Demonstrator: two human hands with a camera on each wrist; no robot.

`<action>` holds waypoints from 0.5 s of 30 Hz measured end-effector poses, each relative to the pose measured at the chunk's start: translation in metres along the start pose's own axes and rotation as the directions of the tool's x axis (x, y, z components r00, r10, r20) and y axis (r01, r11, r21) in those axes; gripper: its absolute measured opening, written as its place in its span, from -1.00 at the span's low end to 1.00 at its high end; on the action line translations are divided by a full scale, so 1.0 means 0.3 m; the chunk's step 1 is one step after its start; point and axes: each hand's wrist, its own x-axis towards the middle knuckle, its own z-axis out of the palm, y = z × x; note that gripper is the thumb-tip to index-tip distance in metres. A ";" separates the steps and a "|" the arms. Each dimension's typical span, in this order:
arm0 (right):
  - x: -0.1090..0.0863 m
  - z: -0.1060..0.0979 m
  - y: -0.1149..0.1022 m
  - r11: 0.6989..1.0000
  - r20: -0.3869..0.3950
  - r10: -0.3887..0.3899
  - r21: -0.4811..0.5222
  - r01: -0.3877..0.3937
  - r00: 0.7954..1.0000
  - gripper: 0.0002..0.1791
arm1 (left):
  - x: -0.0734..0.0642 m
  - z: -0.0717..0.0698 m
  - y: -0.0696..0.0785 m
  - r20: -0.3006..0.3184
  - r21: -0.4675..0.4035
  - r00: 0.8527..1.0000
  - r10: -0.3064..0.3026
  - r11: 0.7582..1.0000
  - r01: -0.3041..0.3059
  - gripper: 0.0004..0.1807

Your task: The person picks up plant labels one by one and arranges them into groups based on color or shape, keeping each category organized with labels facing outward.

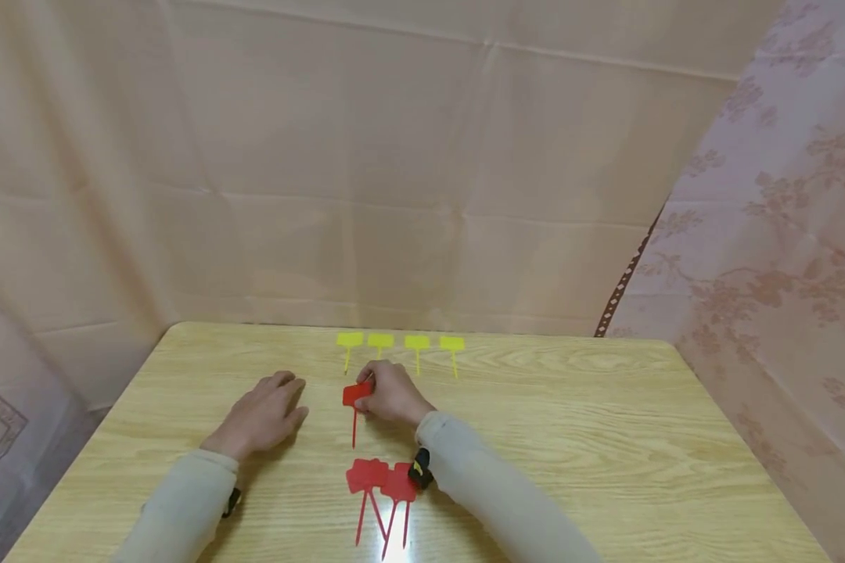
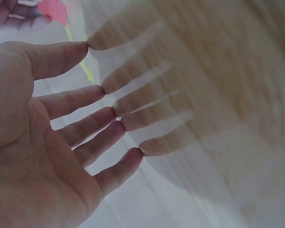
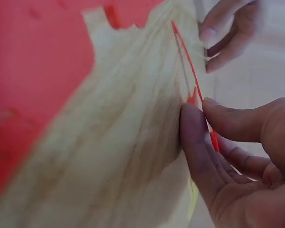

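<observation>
My right hand [image 1: 392, 392] pinches a red plant label [image 1: 353, 393] by the side of its flat head, thumb against fingers, with the thin stem pointing toward me. In the right wrist view the red label [image 3: 196, 90] appears nearly edge-on between thumb and fingertips. My left hand [image 1: 266, 412] rests on the table to the left with its fingertips touching the wood; in the left wrist view its fingers [image 2: 80, 99] are spread and hold nothing. Overlapping red plant labels [image 1: 368, 474] lie nearer me, below the right hand. Yellow plant labels [image 1: 417, 342] stand in a row beyond it.
The wooden table [image 1: 570, 438] has its far edge against a beige cloth [image 1: 394, 156]. A flowered cloth [image 1: 782, 274] hangs at the right. Black wrist cameras [image 1: 420, 468] are strapped under both sleeves, the right one just beside the red labels.
</observation>
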 end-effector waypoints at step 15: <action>0.052 0.047 -0.042 0.960 -0.023 -0.033 -0.279 0.025 0.999 -0.75 | -0.004 -0.002 0.017 0.003 0.005 1.000 -0.025 1.000 0.025 -0.45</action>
